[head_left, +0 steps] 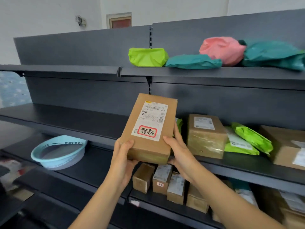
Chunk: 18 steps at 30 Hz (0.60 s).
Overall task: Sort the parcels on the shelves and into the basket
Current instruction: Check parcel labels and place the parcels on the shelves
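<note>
Cardboard parcel (148, 129), gripped at its near end by left hand (122, 158) and right hand (179, 154), hangs before the front edge of the middle shelf (66, 119), long axis pointing away, basket (69, 143) nearer the left hand.

A cardboard box (149, 129) with a white label and red-framed sticker tilts at centre frame, gripped by the left hand (122, 156) and right hand (179, 151). A lime bag (147, 57), teal bag (193, 61) and pink bag (221, 50) lie on the top shelf (66, 68), upper right. A pale blue basket (59, 152) sits lower left.

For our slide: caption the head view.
Labelled cardboard box held by left hand and right hand before dark shelves.
</note>
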{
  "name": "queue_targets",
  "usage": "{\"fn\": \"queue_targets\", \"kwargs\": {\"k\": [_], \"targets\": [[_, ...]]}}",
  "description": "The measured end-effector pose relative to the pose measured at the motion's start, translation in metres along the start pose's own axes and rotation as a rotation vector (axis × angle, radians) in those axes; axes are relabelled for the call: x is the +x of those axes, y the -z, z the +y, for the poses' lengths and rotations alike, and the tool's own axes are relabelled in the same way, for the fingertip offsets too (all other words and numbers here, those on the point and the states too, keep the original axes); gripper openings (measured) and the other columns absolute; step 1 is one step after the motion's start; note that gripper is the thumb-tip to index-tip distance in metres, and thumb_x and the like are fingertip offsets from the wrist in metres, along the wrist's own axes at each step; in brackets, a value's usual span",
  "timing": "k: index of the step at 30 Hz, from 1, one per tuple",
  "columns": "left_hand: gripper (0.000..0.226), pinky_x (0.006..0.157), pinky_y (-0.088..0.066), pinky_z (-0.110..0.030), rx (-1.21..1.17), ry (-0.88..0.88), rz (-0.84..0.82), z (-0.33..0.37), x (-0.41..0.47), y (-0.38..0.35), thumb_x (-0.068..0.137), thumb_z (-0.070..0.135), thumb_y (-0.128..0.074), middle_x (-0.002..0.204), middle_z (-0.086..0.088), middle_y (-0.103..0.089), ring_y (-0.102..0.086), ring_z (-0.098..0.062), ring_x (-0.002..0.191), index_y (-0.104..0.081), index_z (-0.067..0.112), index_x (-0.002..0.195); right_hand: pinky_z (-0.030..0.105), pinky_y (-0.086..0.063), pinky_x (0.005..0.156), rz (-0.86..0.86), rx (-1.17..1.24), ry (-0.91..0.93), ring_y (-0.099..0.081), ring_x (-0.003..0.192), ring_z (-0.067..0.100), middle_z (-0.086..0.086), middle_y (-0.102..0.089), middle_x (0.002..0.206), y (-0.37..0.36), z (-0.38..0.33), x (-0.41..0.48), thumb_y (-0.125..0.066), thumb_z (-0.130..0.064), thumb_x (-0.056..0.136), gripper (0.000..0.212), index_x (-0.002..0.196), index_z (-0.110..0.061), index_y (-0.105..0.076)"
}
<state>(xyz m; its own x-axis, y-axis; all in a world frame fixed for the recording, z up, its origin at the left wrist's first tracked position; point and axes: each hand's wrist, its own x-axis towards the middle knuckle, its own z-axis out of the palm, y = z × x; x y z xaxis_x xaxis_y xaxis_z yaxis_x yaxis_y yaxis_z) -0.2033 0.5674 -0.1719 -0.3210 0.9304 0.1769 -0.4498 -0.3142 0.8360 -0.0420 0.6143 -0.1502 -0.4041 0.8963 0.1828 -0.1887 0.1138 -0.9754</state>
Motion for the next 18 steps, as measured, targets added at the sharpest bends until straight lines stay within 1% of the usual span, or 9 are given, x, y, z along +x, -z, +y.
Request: {"fn": "queue_targets", "kwargs": {"k": [1,3,7,9,10,12,14,16,18], "targets": [[0.067,0.095,-0.048,-0.052,0.001,-0.005,-0.027,-0.005,-0.017,-0.007,0.066,0.035,-0.069,0.126,-0.006,-0.061,-0.056,-0.024,0.118,-0.047,0.023,0.129,0.052,-0.046,0.099,0.0,0.002,0.012,-0.048,0.124,0.013,-0.015,-0.044,0.141,0.009,-0.003,-0.019,-0.054,-0.033,0.093,0.064,0.135,-0.066,-0.018],[0.076,0.096,-0.046,-0.055,0.021,-0.025,-0.083,-0.015,-0.049,-0.023,0.064,0.038,-0.07,0.13,-0.009,-0.058,-0.054,-0.027,0.12,-0.044,0.02,0.133,0.049,-0.043,0.103,0.005,-0.007,0.032,-0.049,0.125,0.011,-0.017,-0.047,0.139,0.028,-0.008,-0.056,-0.055,-0.031,0.093,0.067,0.138,-0.062,-0.017],[0.07,0.096,-0.045,-0.058,0.115,0.017,-0.214,-0.034,-0.106,-0.065,0.07,0.042,-0.067,0.132,-0.01,-0.055,-0.053,-0.029,0.121,-0.043,0.022,0.133,0.045,-0.045,0.101,0.127,0.023,0.051,-0.057,0.116,0.009,-0.017,-0.058,0.128,0.073,-0.019,-0.13,-0.063,-0.03,0.087,0.072,0.141,-0.057,-0.022],[0.065,0.098,-0.043,-0.059,0.167,0.091,-0.249,-0.045,-0.128,-0.09,0.066,0.049,-0.066,0.129,-0.007,-0.057,-0.051,-0.03,0.122,-0.046,0.026,0.124,0.047,-0.048,0.097,0.205,0.032,0.048,-0.059,0.115,0.013,-0.014,-0.061,0.125,0.099,-0.025,-0.167,-0.063,-0.034,0.08,0.073,0.139,-0.056,-0.027],[0.061,0.099,-0.042,-0.057,0.183,0.138,-0.266,-0.051,-0.137,-0.103,0.066,0.051,-0.065,0.127,-0.006,-0.058,-0.051,-0.029,0.122,-0.048,0.027,0.119,0.047,-0.05,0.093,0.237,0.041,0.044,-0.059,0.115,0.015,-0.013,-0.062,0.125,0.113,-0.027,-0.185,-0.06,-0.033,0.081,0.069,0.138,-0.055,-0.03],[0.051,0.099,-0.044,-0.052,0.205,0.237,-0.36,-0.063,-0.149,-0.132,0.078,0.056,-0.057,0.126,-0.004,-0.061,-0.054,-0.026,0.12,-0.052,0.03,0.122,0.044,-0.053,0.083,0.298,0.055,0.027,-0.059,0.115,0.018,-0.011,-0.062,0.126,0.145,-0.031,-0.223,-0.055,-0.029,0.089,0.057,0.136,-0.054,-0.035],[0.047,0.098,-0.046,-0.052,0.232,0.354,-0.527,-0.079,-0.158,-0.161,0.088,0.059,-0.044,0.125,0.0,-0.063,-0.056,-0.023,0.119,-0.051,0.038,0.129,0.047,-0.051,0.088,0.367,0.051,0.002,-0.057,0.117,0.021,-0.008,-0.062,0.127,0.176,-0.034,-0.262,-0.055,-0.032,0.086,0.055,0.135,-0.052,-0.039],[0.056,0.097,-0.045,-0.054,0.278,0.486,-0.636,-0.101,-0.166,-0.189,0.079,0.069,-0.05,0.125,0.005,-0.063,-0.057,-0.022,0.118,-0.045,0.049,0.131,0.049,-0.046,0.097,0.434,0.021,-0.025,-0.057,0.118,0.022,-0.006,-0.061,0.128,0.204,-0.034,-0.301,-0.057,-0.036,0.08,0.059,0.135,-0.05,-0.04],[0.069,0.098,-0.043,-0.056,0.318,0.585,-0.711,-0.129,-0.174,-0.217,0.068,0.073,-0.062,0.127,0.007,-0.061,-0.056,-0.023,0.118,-0.038,0.057,0.131,0.047,-0.048,0.095,0.479,0.009,-0.067,-0.058,0.117,0.023,-0.004,-0.06,0.129,0.225,-0.033,-0.34,-0.059,-0.038,0.078,0.06,0.135,-0.048,-0.041]]}}
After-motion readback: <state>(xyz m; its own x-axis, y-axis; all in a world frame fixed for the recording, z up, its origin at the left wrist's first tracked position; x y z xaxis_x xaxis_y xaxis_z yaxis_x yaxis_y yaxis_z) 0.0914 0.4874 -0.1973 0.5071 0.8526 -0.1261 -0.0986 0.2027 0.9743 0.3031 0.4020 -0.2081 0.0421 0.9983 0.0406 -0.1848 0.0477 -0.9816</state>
